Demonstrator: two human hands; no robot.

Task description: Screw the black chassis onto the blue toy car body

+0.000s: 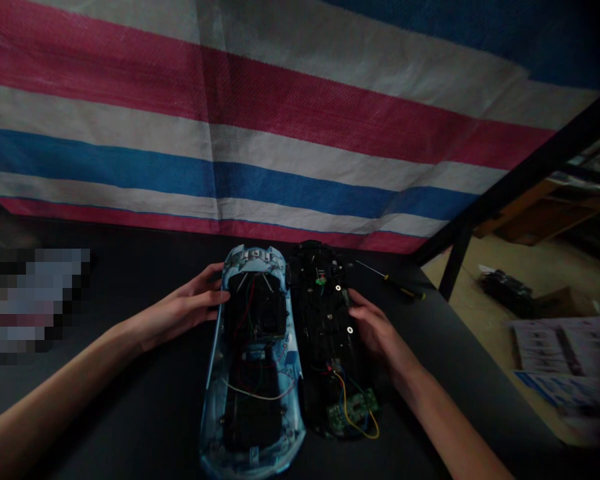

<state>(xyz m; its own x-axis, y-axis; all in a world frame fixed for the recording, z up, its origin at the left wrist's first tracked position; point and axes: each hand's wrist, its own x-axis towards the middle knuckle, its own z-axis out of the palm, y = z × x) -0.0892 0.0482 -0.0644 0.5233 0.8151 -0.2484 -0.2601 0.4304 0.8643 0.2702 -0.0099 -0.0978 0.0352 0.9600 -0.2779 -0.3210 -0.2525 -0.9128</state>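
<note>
A light-blue toy car body shell (293, 373) lies upside down on the dark table, with thin red, green and white wires inside. My left hand (200, 298) grips its left edge, fingertips partly hidden behind the rim. Close alongside on the right is the black toy car chassis (316, 333), dotted with screws. At its near end sits a green circuit board (353, 412) with a looped yellow wire (347, 407). My right hand (375, 325) holds the chassis by its right side, thumb at the edge and the other fingers partly hidden.
A screwdriver (393, 282) with a yellow-and-black handle lies to the right of the chassis on the table (145, 400). A striped woven sheet (300, 133) hangs behind. Black frame bars (455, 263) stand at right; beyond are papers (555, 353) and a dark object (505, 291) on the floor.
</note>
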